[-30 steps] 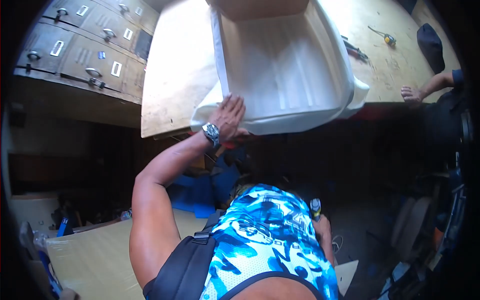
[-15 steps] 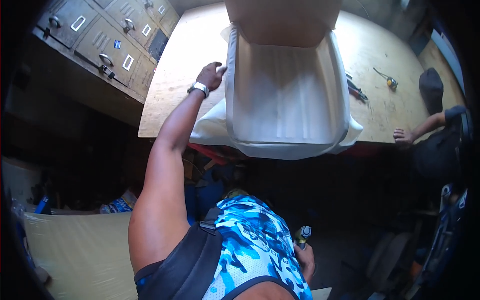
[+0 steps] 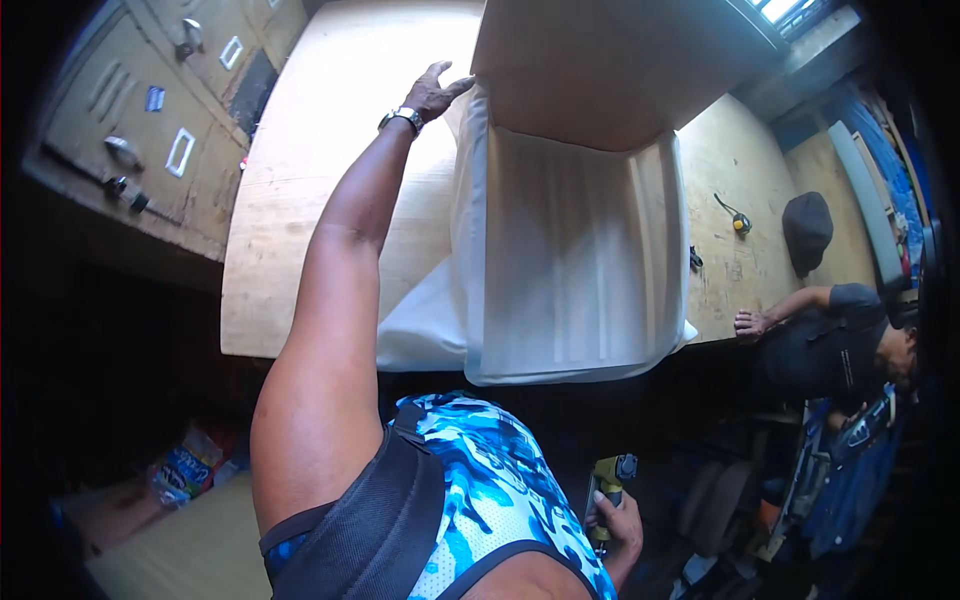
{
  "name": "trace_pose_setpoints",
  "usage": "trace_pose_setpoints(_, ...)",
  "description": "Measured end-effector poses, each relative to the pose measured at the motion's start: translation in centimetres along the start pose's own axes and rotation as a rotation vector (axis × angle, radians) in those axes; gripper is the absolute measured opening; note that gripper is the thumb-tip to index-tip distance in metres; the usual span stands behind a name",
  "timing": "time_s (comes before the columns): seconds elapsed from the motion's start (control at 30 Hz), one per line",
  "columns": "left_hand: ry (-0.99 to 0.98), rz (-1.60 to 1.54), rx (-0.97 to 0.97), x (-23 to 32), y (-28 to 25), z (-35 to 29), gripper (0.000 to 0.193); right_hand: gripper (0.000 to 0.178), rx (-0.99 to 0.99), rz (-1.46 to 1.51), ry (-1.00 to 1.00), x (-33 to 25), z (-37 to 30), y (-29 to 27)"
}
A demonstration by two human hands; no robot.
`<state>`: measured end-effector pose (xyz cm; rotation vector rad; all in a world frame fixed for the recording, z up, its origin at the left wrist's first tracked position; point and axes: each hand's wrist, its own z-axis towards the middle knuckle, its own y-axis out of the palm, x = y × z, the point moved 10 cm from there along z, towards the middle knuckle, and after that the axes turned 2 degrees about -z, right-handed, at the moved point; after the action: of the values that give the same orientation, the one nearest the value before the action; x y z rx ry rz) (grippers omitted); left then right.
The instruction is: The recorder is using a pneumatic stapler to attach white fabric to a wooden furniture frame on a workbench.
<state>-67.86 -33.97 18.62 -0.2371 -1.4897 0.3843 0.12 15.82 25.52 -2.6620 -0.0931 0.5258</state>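
Observation:
A pale, chair-like piece [image 3: 565,270], with a brown panel [image 3: 610,75] rising at its far end, lies on the table, covered in white cloth. My left hand [image 3: 432,97] reaches to the far left corner of this piece, fingers apart. Its fingertips are at the cloth edge beside the panel; whether they touch it is hard to tell. Loose white cloth [image 3: 425,325] hangs off the near left side. Low by my right side, my right hand [image 3: 622,525] is wrapped round the handle of a yellow-green staple gun [image 3: 610,478].
The wooden table [image 3: 290,220] carries a tape measure [image 3: 740,222] and a dark cap [image 3: 806,232] on the right. A co-worker's hand [image 3: 750,323] rests on its right edge. Metal lockers [image 3: 150,120] stand at the left. A plastic packet [image 3: 185,468] lies lower left.
My left hand has moved farther along the left edge to the far corner. The piece appears turned and nearer in view. The staple gun in my right hand shows more fully.

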Motion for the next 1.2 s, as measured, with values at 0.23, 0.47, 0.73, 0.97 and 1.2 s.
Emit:
trace_pose_setpoints(0.23,-0.037,-0.24,-0.44,-2.3,4.3,2.1,0.056,0.032,0.085,-0.018,-0.016,-7.8,-4.9,3.8)
trace_pose_setpoints(0.47,0.151,-0.098,-0.419,0.9,4.4,1.4,0.036,0.04,0.13,-0.139,-0.06,-12.6,-5.4,5.4)
trace_pose_setpoints(0.73,-0.135,-0.61,-0.281,-1.2,3.2,0.5,0.059,0.045,0.184,-0.255,-0.102,-16.3,-4.0,5.7)
trace_pose_setpoints(0.97,-0.032,-0.538,-0.148,2.5,0.6,-0.5,0.025,0.044,0.115,-0.179,-0.155,-16.6,-1.3,6.0)
trace_pose_setpoints(1.2,0.123,0.108,-0.121,5.3,0.2,-1.4,0.054,0.043,0.076,-0.231,-0.192,-17.7,1.8,5.7)
